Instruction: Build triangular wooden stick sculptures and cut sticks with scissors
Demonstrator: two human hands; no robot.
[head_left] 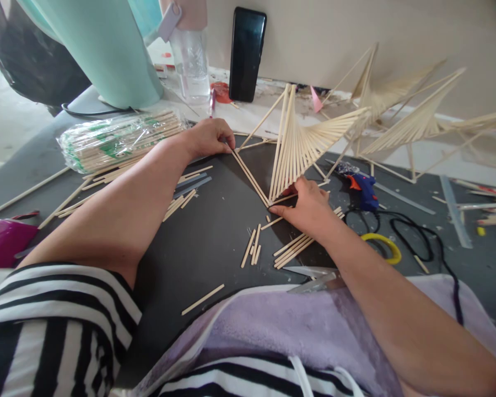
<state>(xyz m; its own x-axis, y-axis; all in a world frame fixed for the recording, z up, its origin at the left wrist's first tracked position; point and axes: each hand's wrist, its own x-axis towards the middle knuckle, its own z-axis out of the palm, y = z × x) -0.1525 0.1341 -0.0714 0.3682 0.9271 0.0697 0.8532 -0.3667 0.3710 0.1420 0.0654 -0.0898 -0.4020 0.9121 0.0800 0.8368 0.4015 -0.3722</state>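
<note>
A model of thin wooden sticks [300,146] stands on the dark table, its fanned sticks forming a twisted surface above a frame of single sticks. My left hand [210,137] pinches the left corner of that frame, at the far end of two sticks lying side by side. At the near corner, my right hand [308,207] has its thumb and fingers closed around the joint, below the fan. Short cut sticks [254,245] lie in front of the model, with longer ones [293,251] just under my right wrist.
A blue glue gun [364,190] with a black cord, a yellow tape ring [386,248] and scissors [314,275] are at the right. Plastic-wrapped sticks [122,140] lie left. Behind stand a phone [247,55], a bottle [190,60] and another stick model [421,118].
</note>
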